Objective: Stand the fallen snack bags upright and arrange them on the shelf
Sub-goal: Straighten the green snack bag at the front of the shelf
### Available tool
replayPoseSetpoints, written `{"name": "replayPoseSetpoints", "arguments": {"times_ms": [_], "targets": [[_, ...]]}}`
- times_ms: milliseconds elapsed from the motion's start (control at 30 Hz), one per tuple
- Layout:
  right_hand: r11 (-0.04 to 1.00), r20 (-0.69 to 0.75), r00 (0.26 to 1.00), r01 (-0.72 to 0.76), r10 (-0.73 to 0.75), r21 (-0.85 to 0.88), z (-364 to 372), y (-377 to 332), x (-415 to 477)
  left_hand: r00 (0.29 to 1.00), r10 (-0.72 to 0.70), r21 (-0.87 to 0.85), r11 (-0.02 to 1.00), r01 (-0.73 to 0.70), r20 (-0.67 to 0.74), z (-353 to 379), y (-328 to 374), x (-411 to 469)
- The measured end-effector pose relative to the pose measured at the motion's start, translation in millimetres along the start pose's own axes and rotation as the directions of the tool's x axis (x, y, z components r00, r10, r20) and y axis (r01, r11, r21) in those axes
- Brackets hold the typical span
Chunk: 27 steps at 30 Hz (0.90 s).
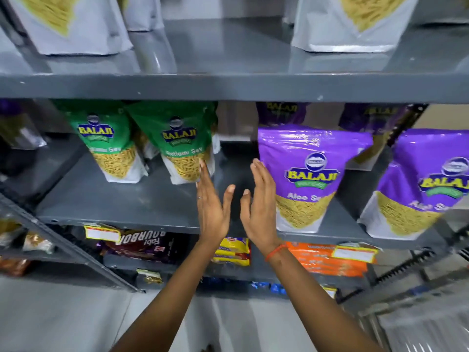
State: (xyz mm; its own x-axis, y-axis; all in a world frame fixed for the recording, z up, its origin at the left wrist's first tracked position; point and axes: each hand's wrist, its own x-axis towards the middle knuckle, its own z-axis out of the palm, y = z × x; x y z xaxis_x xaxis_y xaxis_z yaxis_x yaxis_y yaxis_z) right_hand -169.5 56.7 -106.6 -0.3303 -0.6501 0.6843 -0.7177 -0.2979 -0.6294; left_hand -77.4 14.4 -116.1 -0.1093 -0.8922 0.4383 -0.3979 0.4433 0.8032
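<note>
Two green snack bags (106, 143) (181, 146) stand upright on the left of the grey middle shelf (114, 201). Two purple snack bags (308, 176) (421, 184) stand upright on its right, with more purple bags (373, 118) behind them. My left hand (212, 207) is flat with fingers together, its fingertips at the lower right corner of the second green bag. My right hand (258, 207) is flat too, its fingertips beside the left edge of the near purple bag. Both palms face each other over the gap between the bags and hold nothing.
The upper shelf (228, 59) carries white pouches (76, 24) (355, 24). Below, a lower shelf holds brown biscuit packs (142, 245), yellow packs (232, 251) and orange packs (327, 260). A slanted metal brace (63, 242) runs at the left, and the floor (63, 321) lies beneath.
</note>
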Motion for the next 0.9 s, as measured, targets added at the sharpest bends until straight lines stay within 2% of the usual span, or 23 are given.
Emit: {"name": "replayPoseSetpoints", "arguments": {"times_ms": [133,200,267,367,500,633,733,900], "targets": [[1.0,0.128,0.992,-0.011,0.007,0.027,55,-11,15,0.979,-0.195,0.009,0.981,0.196,-0.064,-33,-65,35],[0.992,0.231,0.968,-0.116,0.1,0.057,89,-6,26,0.964,-0.261,-0.011,0.965,0.261,-0.051,-50,-98,57],[0.954,0.32,0.91,-0.296,0.263,0.055,123,9,45,0.949,-0.313,-0.027,0.949,0.315,0.043,-63,-125,83],[0.822,0.428,0.768,-0.562,0.477,0.09,155,34,73,0.889,-0.382,0.029,0.921,0.387,0.253,-72,-160,117],[0.672,0.566,0.65,-0.71,0.507,0.213,176,54,80,0.86,-0.377,-0.05,0.907,0.418,0.343,-79,-189,133],[0.588,0.507,0.608,-0.777,0.611,0.224,165,48,59,0.86,-0.296,-0.16,0.907,0.389,0.416,-91,-181,119],[0.587,0.48,0.608,-0.781,0.633,0.215,145,32,29,0.853,-0.29,-0.185,0.898,0.399,0.435,-109,-175,94],[0.634,0.414,0.649,-0.748,0.638,0.195,123,7,-15,0.834,-0.325,-0.096,0.909,0.406,0.446,-129,-179,59]]}}
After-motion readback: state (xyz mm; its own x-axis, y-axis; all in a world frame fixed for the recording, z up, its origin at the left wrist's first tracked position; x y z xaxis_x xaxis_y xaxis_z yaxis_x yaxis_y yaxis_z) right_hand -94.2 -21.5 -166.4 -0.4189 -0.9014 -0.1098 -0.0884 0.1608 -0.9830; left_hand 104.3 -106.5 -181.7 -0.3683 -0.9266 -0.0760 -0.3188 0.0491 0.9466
